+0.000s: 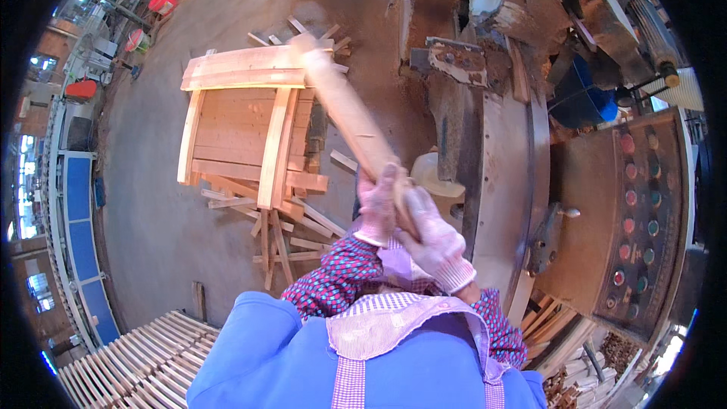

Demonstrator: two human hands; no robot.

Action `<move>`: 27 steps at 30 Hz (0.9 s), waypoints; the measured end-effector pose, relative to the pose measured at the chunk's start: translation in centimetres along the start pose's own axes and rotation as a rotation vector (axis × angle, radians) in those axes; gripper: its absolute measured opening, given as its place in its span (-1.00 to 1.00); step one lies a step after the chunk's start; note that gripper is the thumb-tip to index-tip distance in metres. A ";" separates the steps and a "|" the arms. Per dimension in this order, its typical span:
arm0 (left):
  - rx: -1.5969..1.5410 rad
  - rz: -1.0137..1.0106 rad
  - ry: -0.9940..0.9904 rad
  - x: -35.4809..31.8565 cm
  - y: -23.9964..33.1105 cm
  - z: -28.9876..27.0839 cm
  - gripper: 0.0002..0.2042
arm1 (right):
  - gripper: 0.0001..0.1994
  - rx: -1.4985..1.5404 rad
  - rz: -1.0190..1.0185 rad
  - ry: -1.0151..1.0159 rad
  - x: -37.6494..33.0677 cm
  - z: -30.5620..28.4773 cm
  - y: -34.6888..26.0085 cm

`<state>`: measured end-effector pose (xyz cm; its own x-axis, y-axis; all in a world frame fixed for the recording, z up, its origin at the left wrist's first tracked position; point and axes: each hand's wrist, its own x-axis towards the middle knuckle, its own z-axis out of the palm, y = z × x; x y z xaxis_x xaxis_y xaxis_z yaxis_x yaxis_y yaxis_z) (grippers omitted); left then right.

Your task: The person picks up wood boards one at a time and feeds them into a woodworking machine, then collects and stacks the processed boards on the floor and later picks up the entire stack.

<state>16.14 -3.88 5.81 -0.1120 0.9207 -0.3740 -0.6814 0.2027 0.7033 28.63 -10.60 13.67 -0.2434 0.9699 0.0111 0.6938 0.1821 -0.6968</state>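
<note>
Gripping the near end of a long wooden slat [350, 110] in both gloved hands, left hand [376, 204] and right hand [432, 236] clenched around it one behind the other, close to the chest. Slat raised and angled up and away to the left, far end blurred above the stack of cut boards on the wooden pallet [250, 125], well clear of it. Loose offcuts [284, 231] scattered on the sawdust floor beside the stack. Woodworking machine bed [503, 182] and push-button control panel [636, 212] standing at the right. Step in hand, as judged: carrying a finished slat from machine to stack. Next move likely calling for a swing leftward and a lowering flat onto the top boards, fingers loosening only once the slat rests there.
</note>
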 end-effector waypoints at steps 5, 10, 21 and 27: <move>0.127 -0.159 -0.170 -3.2 -5.7 3.0 -0.69 | -0.34 -0.074 0.289 0.240 -15.1 -0.3 2.5; 0.162 -0.295 -0.191 -3.3 -5.9 3.5 -0.68 | -0.35 -0.561 0.514 0.411 -22.7 3.3 9.6; 0.060 -0.202 -0.154 2.2 -3.5 3.4 -0.69 | -0.51 -0.707 0.293 0.465 7.8 -10.6 24.7; -0.013 -0.038 -0.165 2.9 -3.9 6.7 -0.71 | -0.37 0.532 0.256 0.080 3.3 -4.3 7.4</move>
<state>23.29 0.19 6.04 0.0333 0.9549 -0.2950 -0.6925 0.2348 0.6821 35.91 -5.39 11.63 -0.0467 0.9852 -0.1649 0.2836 -0.1452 -0.9479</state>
